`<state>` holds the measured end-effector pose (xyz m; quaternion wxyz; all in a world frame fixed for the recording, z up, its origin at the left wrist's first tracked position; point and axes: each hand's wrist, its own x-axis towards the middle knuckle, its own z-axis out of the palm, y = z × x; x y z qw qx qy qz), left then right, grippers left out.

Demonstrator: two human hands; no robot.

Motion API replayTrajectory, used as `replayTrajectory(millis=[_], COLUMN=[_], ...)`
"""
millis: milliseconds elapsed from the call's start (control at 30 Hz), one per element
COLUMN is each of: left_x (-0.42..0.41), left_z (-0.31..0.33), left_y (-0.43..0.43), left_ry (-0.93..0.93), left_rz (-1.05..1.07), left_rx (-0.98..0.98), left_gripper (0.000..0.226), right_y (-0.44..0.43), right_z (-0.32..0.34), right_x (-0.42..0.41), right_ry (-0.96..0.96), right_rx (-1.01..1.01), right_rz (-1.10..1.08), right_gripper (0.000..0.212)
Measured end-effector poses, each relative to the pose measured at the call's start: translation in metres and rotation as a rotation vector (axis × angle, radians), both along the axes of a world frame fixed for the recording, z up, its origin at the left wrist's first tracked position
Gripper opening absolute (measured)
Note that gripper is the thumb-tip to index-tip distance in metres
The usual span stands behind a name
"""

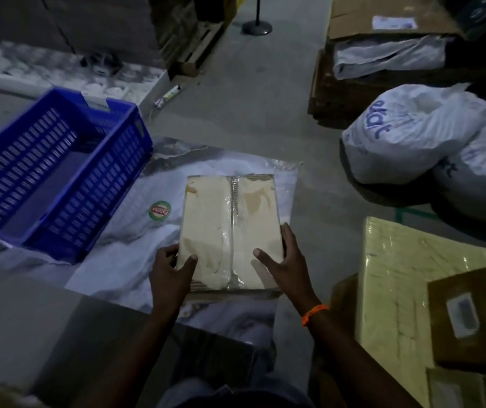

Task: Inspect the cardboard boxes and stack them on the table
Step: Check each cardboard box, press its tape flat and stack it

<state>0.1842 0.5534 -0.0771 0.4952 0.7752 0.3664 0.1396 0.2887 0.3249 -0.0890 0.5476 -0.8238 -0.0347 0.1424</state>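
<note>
Dim warehouse floor: right of the blue crate (100, 189), left hand (171, 273) and right hand (290, 260) grip one taped cardboard box (206, 219); stacking looks barely begun.

dim warehouse, grey concrete floor (265, 92)

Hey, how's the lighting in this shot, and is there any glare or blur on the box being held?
Head view: dim overall, with the corners near black. The cardboard box, gripped by the left hand and right hand, is the brightest patch, and its clear tape shows soft glare. The blue crate is readable. The view is slightly soft throughout, with wide-angle bending at the edges.
</note>
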Motion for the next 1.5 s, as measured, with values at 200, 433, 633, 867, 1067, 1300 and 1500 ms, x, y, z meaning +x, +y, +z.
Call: replayTrajectory(millis=[200, 433, 633, 867, 1067, 1300, 1500], left_x=[0.005, 0.024, 0.088, 0.092, 0.098, 0.057, 0.031], left_z=[-0.005, 0.006, 0.009, 0.02, 0.057, 0.051, 0.034], left_y=[0.009, 0.05, 0.082, 0.087, 0.097, 0.089, 0.083], left_ry=[0.023, 0.159, 0.18, -0.132, -0.324, -0.319, -0.267], left_rz=[-0.055, -0.369, -0.423, -0.402, -0.214, -0.135, -0.141], left_rx=[0.023, -0.07, -0.206, -0.241, -0.444, -0.533, -0.561], left_gripper=[0.049, 0.067, 0.045, 0.059, 0.063, 0.061, 0.083], right_y=[0.007, 0.013, 0.032, 0.056, 0.076, 0.079, 0.059], right_z=[-0.014, -0.01, -0.015, 0.027, 0.067, 0.053, 0.034], right_x=[0.0, 0.013, 0.073, 0.058, 0.057, 0.007, -0.013], right_ry=[0.003, 0.082, 0.267, 0.028, -0.001, 0.072, 0.082], right_rx=[0.003, -0.06, 0.083, 0.103, 0.469, 0.48, 0.384], right_rz=[-0.097, -0.107, -0.091, -0.177, -0.321, -0.369, -0.383], right_gripper=[0.068, 0.074, 0.073, 0.063, 0.021, 0.059, 0.028])
